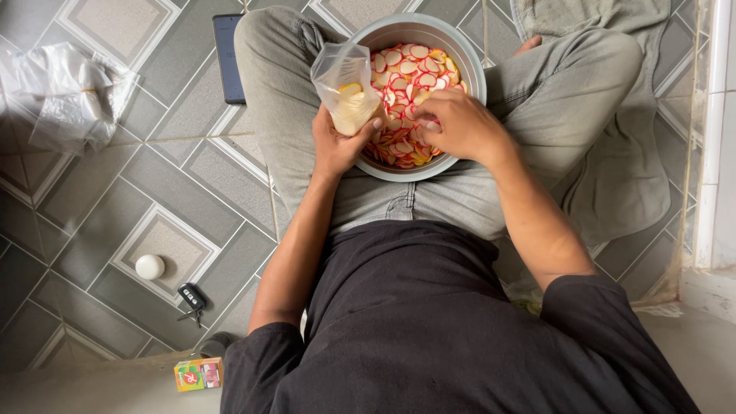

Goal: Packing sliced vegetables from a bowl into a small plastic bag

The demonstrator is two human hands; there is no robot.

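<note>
A person sits cross-legged on a tiled floor [153, 192], a grey bowl [468, 57] of red-rimmed crackers [406, 69] in the lap. The right hand [456, 126], fingers curled, digs into the crackers at the bowl's near edge. Just left of it, the left hand [337, 142] grips a small plastic bag [349, 88] upright, mouth open, at the bowl's left rim.

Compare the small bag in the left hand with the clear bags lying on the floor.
The small bag is held upright in the left hand, open and part-filled with pale chips; the pile of clear bags lies crumpled on the tiles, seemingly empty. One is a single bag, the other several. Both are clear plastic.
</note>
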